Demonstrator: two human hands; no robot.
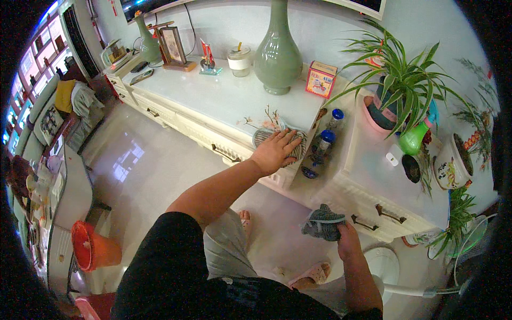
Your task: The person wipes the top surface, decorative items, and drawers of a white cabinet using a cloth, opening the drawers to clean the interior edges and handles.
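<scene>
My left hand lies flat with spread fingers on a grey striped cloth, holding it against the white top of a long low cabinet near its front right corner. Beside the cloth shows a twig with pink blossoms; I cannot tell whether it is printed or real. Lower down, my right hand grips a bunched dark grey cloth in the air, in front of the white drawer cabinet.
A tall celadon vase and a small printed box stand behind the cloth. Blue-capped bottles fill the gap between cabinets. A spider plant and green spray bottle are right. A white pedestal-like base and orange bin are near.
</scene>
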